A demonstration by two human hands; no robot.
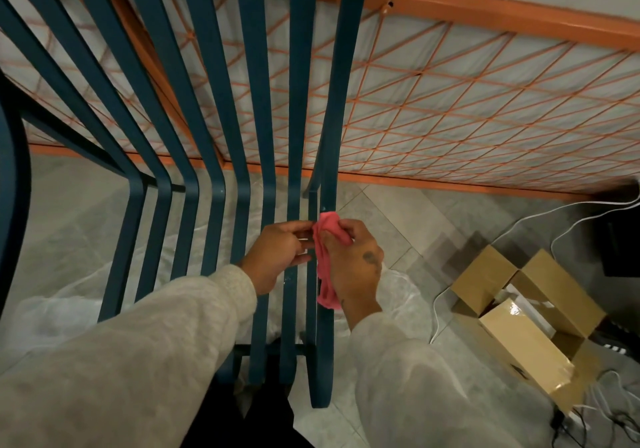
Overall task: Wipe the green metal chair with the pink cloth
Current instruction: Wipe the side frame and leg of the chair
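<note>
The crumpled pink cloth (323,267) hangs bunched against the rightmost near slat of the dark green metal chair (301,66).

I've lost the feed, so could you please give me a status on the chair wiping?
Right hand grips pink cloth, left hand pinches its edge. Cloth at right slat of green chair. Nothing in the way; cardboard box on floor, apart.
</note>
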